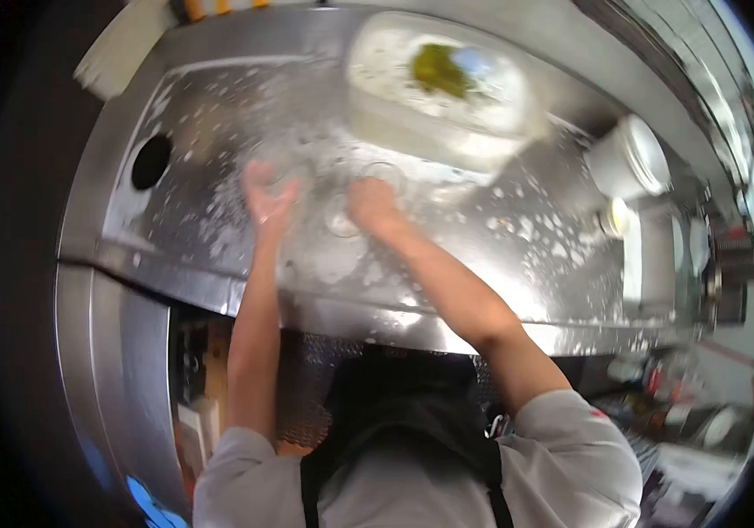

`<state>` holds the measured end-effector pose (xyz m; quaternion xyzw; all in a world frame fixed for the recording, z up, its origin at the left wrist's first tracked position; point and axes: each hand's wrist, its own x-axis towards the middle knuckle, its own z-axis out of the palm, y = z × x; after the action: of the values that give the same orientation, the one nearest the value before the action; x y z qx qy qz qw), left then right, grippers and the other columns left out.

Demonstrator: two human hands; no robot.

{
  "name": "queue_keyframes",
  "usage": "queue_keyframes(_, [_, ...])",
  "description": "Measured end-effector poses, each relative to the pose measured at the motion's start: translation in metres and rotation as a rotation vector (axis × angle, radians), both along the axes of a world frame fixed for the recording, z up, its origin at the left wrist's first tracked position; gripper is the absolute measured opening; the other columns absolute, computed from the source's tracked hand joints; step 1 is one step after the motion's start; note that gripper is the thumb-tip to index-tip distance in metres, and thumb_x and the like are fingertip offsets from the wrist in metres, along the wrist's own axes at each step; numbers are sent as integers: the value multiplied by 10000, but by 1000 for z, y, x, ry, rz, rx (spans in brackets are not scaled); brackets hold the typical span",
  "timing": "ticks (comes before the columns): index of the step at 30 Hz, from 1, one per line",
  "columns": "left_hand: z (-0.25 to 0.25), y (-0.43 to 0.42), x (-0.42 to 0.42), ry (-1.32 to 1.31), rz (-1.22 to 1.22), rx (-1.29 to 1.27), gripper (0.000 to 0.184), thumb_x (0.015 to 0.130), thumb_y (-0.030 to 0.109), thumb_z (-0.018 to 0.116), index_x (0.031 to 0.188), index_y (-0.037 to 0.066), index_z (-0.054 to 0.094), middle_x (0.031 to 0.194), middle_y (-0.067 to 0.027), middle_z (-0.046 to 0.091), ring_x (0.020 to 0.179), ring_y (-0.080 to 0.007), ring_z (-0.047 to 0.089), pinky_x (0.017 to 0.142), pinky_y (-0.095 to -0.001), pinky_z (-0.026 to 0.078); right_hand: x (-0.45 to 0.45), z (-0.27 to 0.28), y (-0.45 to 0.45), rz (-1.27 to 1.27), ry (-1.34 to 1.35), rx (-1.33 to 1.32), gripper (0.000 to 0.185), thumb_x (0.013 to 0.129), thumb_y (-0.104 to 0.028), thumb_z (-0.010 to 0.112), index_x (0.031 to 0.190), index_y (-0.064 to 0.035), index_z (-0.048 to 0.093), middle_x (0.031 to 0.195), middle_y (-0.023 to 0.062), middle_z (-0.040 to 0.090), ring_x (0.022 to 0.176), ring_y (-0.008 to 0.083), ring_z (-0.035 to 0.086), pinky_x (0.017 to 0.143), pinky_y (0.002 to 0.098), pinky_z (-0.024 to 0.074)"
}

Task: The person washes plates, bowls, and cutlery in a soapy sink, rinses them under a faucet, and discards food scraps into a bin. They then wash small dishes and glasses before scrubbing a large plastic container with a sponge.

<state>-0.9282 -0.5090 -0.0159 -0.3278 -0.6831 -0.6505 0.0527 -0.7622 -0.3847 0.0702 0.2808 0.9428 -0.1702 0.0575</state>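
Observation:
My left hand is over the wet steel counter, thumb and fingers spread apart. Blur hides whether anything clear lies just beyond its fingertips. To its right, my right hand has its fingers curled closed. Two clear round outlines, like glass rims, show beside that hand: one clear rim past the knuckles and another clear rim near the wrist side. What the right fingers grip cannot be made out. Foam patches are scattered on the steel around both hands.
A large translucent tub of foamy water stands at the back, with a yellow-green sponge or cloth and a bluish item in it. A dark round hole is at left. White buckets stand at right, beside a pale bin.

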Motion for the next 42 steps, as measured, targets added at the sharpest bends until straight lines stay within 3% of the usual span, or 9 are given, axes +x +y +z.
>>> queue_keyframes(5, [-28, -8, 7, 86, -21, -163, 872, 589, 20, 836, 1311, 37, 349, 1177, -132, 512, 1052, -231, 519, 922, -365, 427, 49, 4, 22, -26, 213, -13, 175, 783, -104, 540, 823, -57, 703, 856, 181, 671, 818, 339, 667, 685, 410, 546])
queue_keyframes(13, [-11, 57, 221, -97, -458, -20, 789, 686, 7, 754, 1339, 9, 311, 1182, -144, 503, 1104, -240, 489, 956, -364, 386, 322, 17, 69, -410, 84, -40, 156, 754, -102, 561, 784, -25, 693, 842, 209, 665, 812, 336, 663, 720, 423, 531])
queue_keyframes(16, [23, 100, 345, -600, -772, 91, 588, 809, 41, 639, 1325, 51, 355, 1174, -95, 500, 1088, -200, 486, 969, -340, 378, 448, 4, 108, -558, 142, -30, 152, 711, -121, 596, 759, -8, 686, 801, 227, 654, 804, 371, 649, 716, 424, 522])
queue_keyframes(19, [39, 154, 448, -802, -988, 133, 547, 849, 156, 607, 1327, 66, 356, 1167, -107, 516, 1050, -209, 520, 923, -355, 437, 563, 8, 146, -684, 386, -149, 192, 657, -149, 647, 753, 16, 677, 779, 258, 635, 785, 404, 630, 703, 428, 509])
queue_keyframes(20, [45, 168, 480, -881, -1015, 120, 538, 853, 212, 600, 1316, 68, 368, 1156, -113, 525, 1023, -219, 537, 892, -364, 459, 597, 10, 152, -695, 543, -110, 139, 710, -128, 666, 691, 9, 650, 681, 180, 643, 625, 307, 615, 597, 359, 483])
queue_keyframes(23, [64, 205, 572, -1145, -1110, 69, 521, 869, 351, 560, 1277, 64, 408, 1114, -128, 553, 941, -248, 574, 809, -391, 504, 677, 9, 186, -948, 982, -612, 200, 739, -170, 667, 671, 18, 665, 677, 131, 664, 672, 256, 660, 632, 356, 510])
queue_keyframes(28, [90, 263, 674, -1601, -1251, -74, 535, 881, 496, 488, 1140, 29, 520, 1002, -143, 596, 836, -265, 598, 720, -400, 518, 761, 8, 246, -980, 1817, -1267, 263, 937, -104, 466, 1183, -22, 510, 1156, 155, 566, 1017, 300, 594, 751, 451, 557])
queue_keyframes(31, [97, 306, 726, -1683, -1215, -142, 567, 872, 525, 502, 1131, 22, 528, 990, -148, 603, 835, -259, 606, 703, -391, 522, 790, 19, 290, -807, 2180, -1463, 261, 950, -142, 453, 1180, -35, 516, 1180, 161, 550, 1015, 316, 593, 752, 445, 553])
queue_keyframes(42, [124, 516, 979, -1217, -1394, -488, 572, 853, 445, 590, 1220, 20, 480, 1049, -162, 599, 898, -280, 618, 755, -440, 519, 1076, 59, 491, -1309, 1851, -703, 163, 908, -99, 506, 1015, -7, 587, 1018, 135, 614, 876, 267, 627, 676, 396, 559])
